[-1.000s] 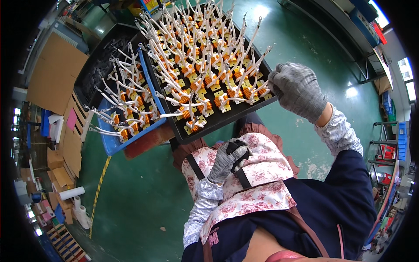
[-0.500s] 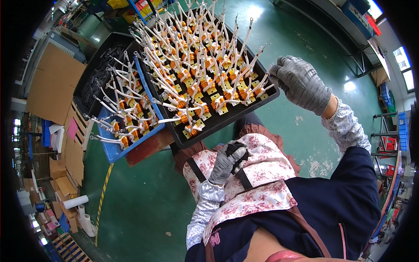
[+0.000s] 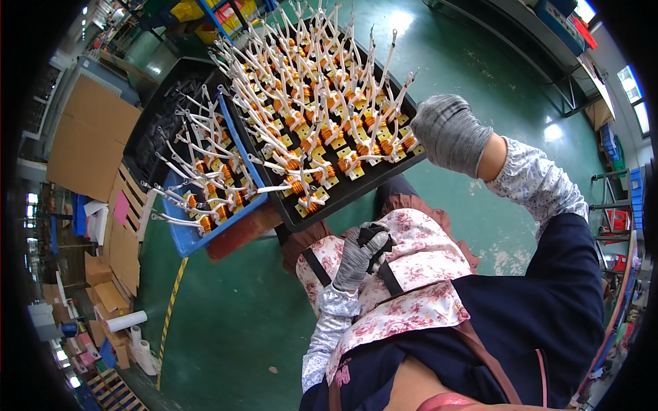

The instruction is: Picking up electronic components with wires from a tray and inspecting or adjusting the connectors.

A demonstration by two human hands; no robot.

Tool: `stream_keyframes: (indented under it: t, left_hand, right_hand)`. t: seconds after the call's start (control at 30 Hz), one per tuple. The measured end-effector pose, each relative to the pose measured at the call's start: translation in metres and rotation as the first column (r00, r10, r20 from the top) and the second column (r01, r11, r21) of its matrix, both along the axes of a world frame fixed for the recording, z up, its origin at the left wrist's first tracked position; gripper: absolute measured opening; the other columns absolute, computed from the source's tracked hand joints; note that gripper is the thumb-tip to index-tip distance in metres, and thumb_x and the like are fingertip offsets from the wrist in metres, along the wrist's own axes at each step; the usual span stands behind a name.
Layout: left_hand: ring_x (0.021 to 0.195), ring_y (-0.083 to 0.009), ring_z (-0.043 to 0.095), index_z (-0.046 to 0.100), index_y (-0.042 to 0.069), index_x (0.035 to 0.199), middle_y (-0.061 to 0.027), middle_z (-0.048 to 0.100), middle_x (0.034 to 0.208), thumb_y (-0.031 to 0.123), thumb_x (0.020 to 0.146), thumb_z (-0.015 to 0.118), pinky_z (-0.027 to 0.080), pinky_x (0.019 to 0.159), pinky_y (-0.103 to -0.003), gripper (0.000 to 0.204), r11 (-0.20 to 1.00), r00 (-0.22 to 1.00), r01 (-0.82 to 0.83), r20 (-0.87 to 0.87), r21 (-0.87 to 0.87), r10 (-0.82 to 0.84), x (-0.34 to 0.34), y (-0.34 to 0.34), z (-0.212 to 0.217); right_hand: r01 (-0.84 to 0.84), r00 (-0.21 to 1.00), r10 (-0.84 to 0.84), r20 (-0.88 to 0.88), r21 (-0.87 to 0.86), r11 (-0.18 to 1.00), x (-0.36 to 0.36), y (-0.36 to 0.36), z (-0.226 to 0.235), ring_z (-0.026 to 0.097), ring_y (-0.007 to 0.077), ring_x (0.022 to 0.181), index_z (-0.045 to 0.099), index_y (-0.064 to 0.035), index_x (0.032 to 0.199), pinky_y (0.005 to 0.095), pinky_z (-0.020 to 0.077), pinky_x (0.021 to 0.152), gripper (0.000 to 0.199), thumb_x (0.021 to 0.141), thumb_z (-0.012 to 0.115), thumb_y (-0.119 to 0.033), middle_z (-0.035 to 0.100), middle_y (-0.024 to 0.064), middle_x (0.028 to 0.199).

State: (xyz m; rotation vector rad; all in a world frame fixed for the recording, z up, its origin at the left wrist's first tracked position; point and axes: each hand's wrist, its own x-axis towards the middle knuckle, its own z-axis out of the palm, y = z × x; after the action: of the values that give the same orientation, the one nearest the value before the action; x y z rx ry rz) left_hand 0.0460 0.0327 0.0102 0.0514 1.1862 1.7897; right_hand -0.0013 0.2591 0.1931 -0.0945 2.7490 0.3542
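My left hand, in a grey knit glove, is closed around a small black piece over my lap. The fingers cover part of that piece, so its kind is unclear. My right hand, gloved the same way, is curled into a fist by the right corner of a large black tray; whatever its fingers may grip is hidden. Rows of copper-wound coils on yellow plates fill the tray, their white leads with metal ring ends sticking up.
A blue bin with more such coils stands left of the tray. Behind it, a black crate holds black parts. Cardboard and a wooden pallet lie leftward. A workbench and a shelf rack are at the right.
My right hand has moved a little left, closer over the tray's right corner, with its fingers curled tighter. My left hand keeps its hold on the black piece. The whole view has shifted slightly.
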Motion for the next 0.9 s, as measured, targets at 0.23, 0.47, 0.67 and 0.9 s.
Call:
stream_keyframes:
  t: [0.23, 0.47, 0.67, 0.9]
  left_hand:
    - [0.047, -0.0046, 0.050, 0.057, 0.007, 0.100, -0.0065, 0.065, 0.082, 0.021, 0.088, 0.061, 0.036, 0.035, -0.016, 0.019, 1.000, 0.999, 0.028, -0.025, -0.008, -0.028, 0.002, 0.003, 0.000]
    - [0.048, -0.0048, 0.050, 0.058, 0.006, 0.097, -0.0061, 0.065, 0.080, 0.021, 0.088, 0.061, 0.036, 0.035, -0.017, 0.017, 0.999, 1.000, 0.014, -0.025, -0.032, -0.015, 0.003, 0.001, -0.005]
    - [0.048, -0.0053, 0.051, 0.057, 0.006, 0.098, -0.0067, 0.065, 0.080, 0.023, 0.086, 0.063, 0.037, 0.035, -0.017, 0.021, 0.998, 0.998, 0.029, -0.049, -0.053, -0.032, 0.000, 0.006, 0.002]
    - [0.046, -0.0051, 0.050, 0.055, 0.005, 0.098, -0.0066, 0.064, 0.080, 0.028, 0.084, 0.065, 0.037, 0.035, -0.017, 0.029, 0.994, 0.997, -0.020, -0.071, -0.111, 0.012, -0.002, 0.003, 0.009]
  right_hand:
    - [0.029, 1.000, -0.029, -0.003, -0.018, 0.999, -0.007, 0.001, -0.008, 0.060, 0.0268, 0.060, 0.065, -0.0024, 0.071, 0.0364, 0.0516, 0.055, 0.011, 0.067, 0.064, -0.012, 0.060, 0.0130, 0.064]
    - [0.060, 0.994, -0.068, -0.091, -0.088, 0.994, 0.008, 0.023, -0.033, 0.061, 0.0283, 0.064, 0.062, -0.0007, 0.069, 0.0375, 0.0519, 0.055, 0.008, 0.069, 0.062, -0.009, 0.060, 0.0144, 0.067]
    - [-0.076, 0.950, 0.012, -0.311, -0.194, 0.978, 0.004, 0.031, -0.065, 0.062, 0.0298, 0.065, 0.060, -0.0018, 0.079, 0.0386, 0.0516, 0.056, 0.011, 0.070, 0.062, -0.008, 0.059, 0.0137, 0.067]
    - [-0.100, 0.744, -0.361, -0.561, -0.629, 0.771, 0.028, 0.034, -0.076, 0.060, 0.0312, 0.062, 0.061, -0.0052, 0.086, 0.0375, 0.0493, 0.058, 0.014, 0.074, 0.065, -0.010, 0.059, 0.0133, 0.069]
